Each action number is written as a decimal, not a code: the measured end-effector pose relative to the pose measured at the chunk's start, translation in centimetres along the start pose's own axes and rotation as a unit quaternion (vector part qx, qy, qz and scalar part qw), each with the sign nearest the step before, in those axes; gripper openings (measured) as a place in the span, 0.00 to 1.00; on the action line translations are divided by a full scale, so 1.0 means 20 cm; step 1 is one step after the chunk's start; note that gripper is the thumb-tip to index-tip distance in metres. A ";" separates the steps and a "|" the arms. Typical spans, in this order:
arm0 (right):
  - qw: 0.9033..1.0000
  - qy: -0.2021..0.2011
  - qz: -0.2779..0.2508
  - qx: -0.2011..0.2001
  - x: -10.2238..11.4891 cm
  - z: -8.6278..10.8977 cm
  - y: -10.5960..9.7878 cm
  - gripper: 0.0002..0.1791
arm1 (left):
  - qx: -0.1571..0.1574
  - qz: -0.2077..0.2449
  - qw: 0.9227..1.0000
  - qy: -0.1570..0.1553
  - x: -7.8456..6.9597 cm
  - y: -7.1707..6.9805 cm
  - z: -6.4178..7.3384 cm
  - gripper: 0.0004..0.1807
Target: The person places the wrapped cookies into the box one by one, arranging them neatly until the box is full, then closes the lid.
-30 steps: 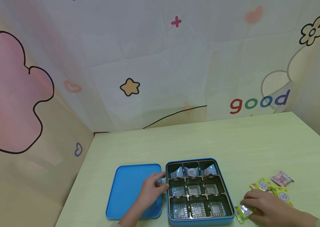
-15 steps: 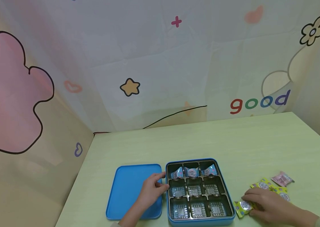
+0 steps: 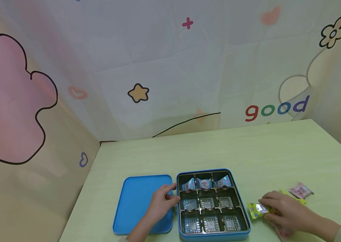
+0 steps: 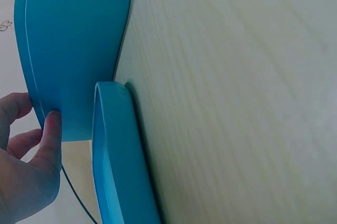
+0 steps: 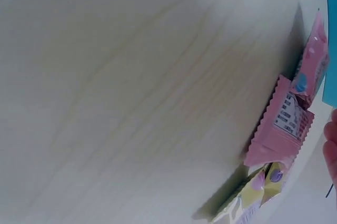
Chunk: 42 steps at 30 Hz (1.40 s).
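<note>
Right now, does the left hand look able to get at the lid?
Probably yes: the left hand is over the lid, nothing seems to lie on it, and the fingers would only need to leave the side of the box.

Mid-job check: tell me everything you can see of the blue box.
The blue box stands flat on the table, open at the top, with rounded corners and smooth walls; metal or plastic, I cannot tell. Its dark, glossy insert has nine compartments, three by three. The far row holds three blue-wrapped candies, one each; the other six hold none, and their floors look patterned. The left hand touches its left side; the lid lies left of it.
</note>
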State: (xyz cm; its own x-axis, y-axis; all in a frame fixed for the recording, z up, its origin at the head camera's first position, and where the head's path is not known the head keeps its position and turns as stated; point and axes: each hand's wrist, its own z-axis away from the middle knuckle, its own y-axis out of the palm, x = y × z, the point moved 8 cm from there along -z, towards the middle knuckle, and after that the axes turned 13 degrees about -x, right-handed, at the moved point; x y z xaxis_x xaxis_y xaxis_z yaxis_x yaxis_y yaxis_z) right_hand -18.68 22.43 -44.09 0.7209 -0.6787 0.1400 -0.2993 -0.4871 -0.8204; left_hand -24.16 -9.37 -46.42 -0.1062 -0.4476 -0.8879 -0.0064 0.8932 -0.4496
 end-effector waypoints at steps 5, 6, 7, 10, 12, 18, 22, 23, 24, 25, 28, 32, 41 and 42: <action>1.000 -0.016 0.003 -0.025 0.01 -0.02 -0.03 0.21 | 0.002 0.000 1.000 -0.005 0.00 0.00 0.00 0.27; 0.999 -0.021 0.006 -0.032 0.01 -0.03 -0.03 0.21 | 0.003 0.000 1.000 -0.005 0.00 0.00 0.00 0.27; 0.999 -0.023 0.009 -0.038 0.01 -0.03 -0.04 0.21 | 0.003 -0.001 1.000 -0.005 0.00 0.00 0.00 0.27; 0.998 -0.025 0.026 -0.052 0.01 -0.05 -0.05 0.21 | 0.004 -0.003 1.000 -0.005 0.00 0.00 0.00 0.27; 0.998 -0.017 0.034 -0.048 0.00 -0.06 -0.06 0.20 | 0.004 -0.003 1.000 -0.004 -0.01 0.00 0.00 0.27; 0.997 -0.005 0.046 -0.055 -0.01 -0.10 -0.08 0.20 | 0.006 0.003 1.000 -0.006 -0.01 0.00 0.00 0.27; 0.997 -0.011 0.045 -0.069 0.00 -0.13 -0.09 0.19 | 0.006 0.006 1.000 -0.009 0.00 0.00 0.00 0.27; 0.996 -0.011 0.045 -0.070 0.00 -0.14 -0.09 0.19 | 0.005 0.005 1.000 -0.008 0.00 0.00 0.00 0.27; 0.996 -0.012 0.045 -0.072 0.01 -0.15 -0.09 0.19 | 0.005 0.005 1.000 -0.008 0.00 0.00 0.00 0.27; 0.996 -0.012 0.043 -0.075 0.01 -0.16 -0.09 0.19 | 0.005 0.006 1.000 -0.008 0.00 0.00 0.00 0.27; 0.995 -0.020 0.045 -0.088 0.02 -0.18 -0.10 0.19 | 0.003 0.006 1.000 -0.006 0.00 0.00 0.00 0.27; 0.993 -0.030 0.044 -0.107 0.03 -0.20 -0.11 0.20 | 0.002 0.005 1.000 -0.005 0.00 0.00 0.00 0.27; 0.994 -0.024 0.038 -0.102 0.05 -0.26 -0.11 0.20 | 0.004 0.007 1.000 -0.005 0.00 0.00 0.00 0.27; 0.994 -0.029 0.033 -0.104 0.06 -0.27 -0.11 0.20 | 0.004 0.007 1.000 -0.005 0.00 0.00 0.00 0.27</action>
State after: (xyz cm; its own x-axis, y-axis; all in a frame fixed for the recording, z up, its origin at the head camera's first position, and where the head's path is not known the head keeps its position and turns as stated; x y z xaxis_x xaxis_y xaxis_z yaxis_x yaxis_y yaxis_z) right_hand -20.61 19.70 -39.16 0.7276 -0.6840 0.0526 -0.4664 -0.5494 -0.6933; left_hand -24.14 -9.40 -46.46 -0.0968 -0.4346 -0.8954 0.0025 0.8995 -0.4369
